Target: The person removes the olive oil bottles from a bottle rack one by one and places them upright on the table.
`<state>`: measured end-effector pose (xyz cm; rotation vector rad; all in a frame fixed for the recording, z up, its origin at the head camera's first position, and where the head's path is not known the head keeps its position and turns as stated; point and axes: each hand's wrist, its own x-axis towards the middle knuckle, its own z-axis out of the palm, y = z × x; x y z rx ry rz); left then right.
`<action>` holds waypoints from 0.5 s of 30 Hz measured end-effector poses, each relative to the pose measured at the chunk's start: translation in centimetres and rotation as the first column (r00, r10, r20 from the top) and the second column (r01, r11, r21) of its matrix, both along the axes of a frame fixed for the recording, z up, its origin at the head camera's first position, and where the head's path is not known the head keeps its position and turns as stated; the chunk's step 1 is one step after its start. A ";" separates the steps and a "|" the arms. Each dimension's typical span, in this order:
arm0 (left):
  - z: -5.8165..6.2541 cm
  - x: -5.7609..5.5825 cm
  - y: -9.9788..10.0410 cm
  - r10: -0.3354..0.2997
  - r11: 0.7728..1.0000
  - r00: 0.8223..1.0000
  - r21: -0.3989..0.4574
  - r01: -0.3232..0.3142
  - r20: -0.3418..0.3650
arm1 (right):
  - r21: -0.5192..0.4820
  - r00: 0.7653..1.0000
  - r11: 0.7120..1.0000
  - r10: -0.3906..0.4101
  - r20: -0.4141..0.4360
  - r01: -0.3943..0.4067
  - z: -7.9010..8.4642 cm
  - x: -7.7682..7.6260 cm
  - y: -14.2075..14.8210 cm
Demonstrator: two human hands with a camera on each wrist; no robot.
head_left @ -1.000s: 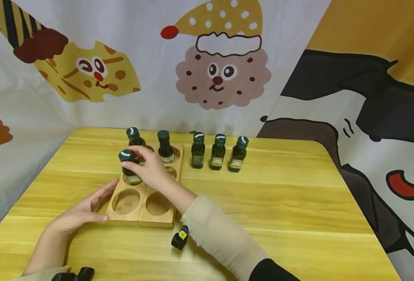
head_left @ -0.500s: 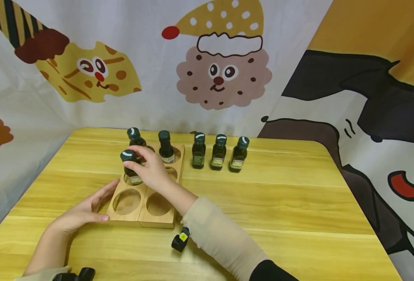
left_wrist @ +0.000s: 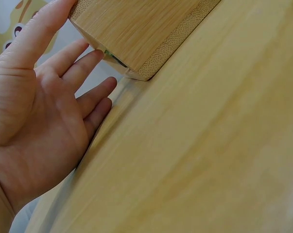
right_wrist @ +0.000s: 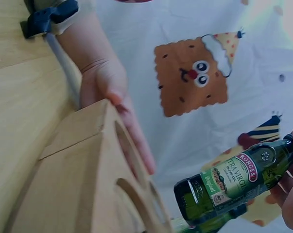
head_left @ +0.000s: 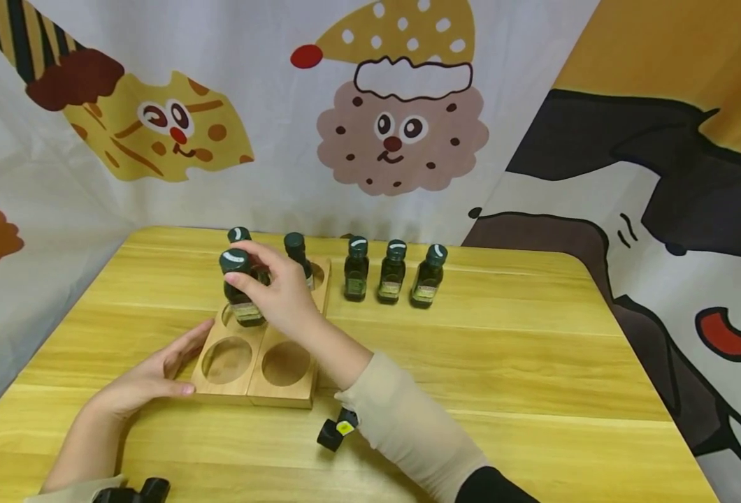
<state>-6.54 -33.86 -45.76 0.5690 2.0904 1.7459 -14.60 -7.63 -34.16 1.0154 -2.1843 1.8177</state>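
My right hand (head_left: 285, 290) pinches a small dark green olive oil bottle (head_left: 242, 304) near its cap. In the right wrist view the bottle (right_wrist: 229, 179) hangs above the wooden rack (right_wrist: 63, 170), its label facing the camera. The rack (head_left: 254, 370) has round holes; both front holes hold nothing. Two more bottles stand in its back row, one at the left (head_left: 238, 235), partly behind my hand, one at the right (head_left: 295, 246). My left hand (head_left: 147, 377) touches the rack's near left corner with thumb and extended fingers; the left wrist view shows its open palm (left_wrist: 44, 121).
Right of the rack, three similar bottles stand upright in a row: a left one (head_left: 356, 271), a middle one (head_left: 392, 274) and a right one (head_left: 428, 278). A printed cloth (head_left: 270, 195) hangs behind the wooden table (head_left: 502, 363).
My right hand has lifted the olive oil bottle up out of its hole in the rack's left column and moved slightly right. The left hand and the rack stay put.
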 end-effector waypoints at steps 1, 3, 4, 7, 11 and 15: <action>0.0 0.0 0.0 0.001 1.000 1.000 0.002 -0.001 0.004 | -0.011 1.000 1.000 0.004 -0.010 -0.004 0.3 0.1 0.3; 0.0 0.0 0.0 0.003 1.000 1.000 0.004 -0.003 0.008 | -0.029 0.999 0.999 0.012 -0.030 -0.013 0.7 0.3 0.8; 0.0 0.0 0.0 0.003 1.000 1.000 0.005 -0.003 0.010 | -0.039 0.999 0.999 0.016 -0.046 -0.018 0.9 0.5 1.1; 0.0 0.0 0.0 0.002 1.000 1.000 0.005 -0.002 0.008 | -0.069 0.995 0.997 0.023 -0.094 -0.029 1.4 0.7 1.9; 0.0 -0.1 0.0 -0.004 1.000 1.000 0.010 0.004 -0.003 | -0.099 0.988 0.995 0.013 -0.152 -0.028 1.7 1.0 3.1; 0.0 -0.1 0.0 -0.006 1.000 1.000 0.016 0.006 -0.001 | -0.114 0.985 0.993 -0.001 -0.173 -0.019 1.8 1.2 4.5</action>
